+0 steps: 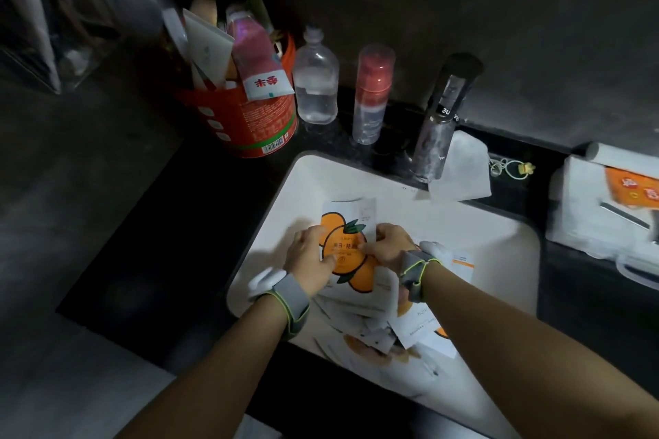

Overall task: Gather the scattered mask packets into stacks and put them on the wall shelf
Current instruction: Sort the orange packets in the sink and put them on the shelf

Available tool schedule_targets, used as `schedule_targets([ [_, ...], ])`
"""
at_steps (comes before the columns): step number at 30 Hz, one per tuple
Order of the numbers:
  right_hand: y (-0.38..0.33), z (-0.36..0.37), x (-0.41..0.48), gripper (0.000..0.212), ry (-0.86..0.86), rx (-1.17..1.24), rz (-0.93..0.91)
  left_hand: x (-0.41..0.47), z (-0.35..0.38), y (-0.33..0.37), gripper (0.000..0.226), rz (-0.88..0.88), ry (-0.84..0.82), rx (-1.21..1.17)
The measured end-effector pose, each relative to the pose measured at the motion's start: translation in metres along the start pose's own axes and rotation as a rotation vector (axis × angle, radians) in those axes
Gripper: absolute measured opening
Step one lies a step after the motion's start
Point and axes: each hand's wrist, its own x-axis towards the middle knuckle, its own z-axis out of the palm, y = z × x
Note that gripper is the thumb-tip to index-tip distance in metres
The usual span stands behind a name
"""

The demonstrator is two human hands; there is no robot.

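Gripping orange-print mask packets [347, 249] with left hand [308, 257] and right hand [388, 246], both clamped on edges, over sink [310, 171]; best squaring edges flush before adding loose packets [420, 328].

The held mask packet [344, 243] reads "美白", and the red tub [256, 123] carries a barcode.

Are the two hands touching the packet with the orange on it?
Touching. The head view shows the left hand and right hand holding the orange-print packet by its sides, with their fingers lying over its front.
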Motion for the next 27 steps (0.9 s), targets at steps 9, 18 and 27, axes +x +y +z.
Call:
schedule_targets([
  [9,0.016,0.003,-0.017,0.030,-0.059,0.427,-0.031,-0.003,0.002,-0.005,0.063,-0.076,0.014,0.062],
  [18,0.026,-0.019,-0.039,0.035,-0.200,0.572,-0.118,-0.001,0.005,0.008,0.078,-0.249,-0.101,-0.537],
  [27,0.043,-0.041,-0.040,0.027,0.018,0.406,-0.071,-0.002,-0.001,0.008,0.027,-0.084,0.111,-0.626],
])
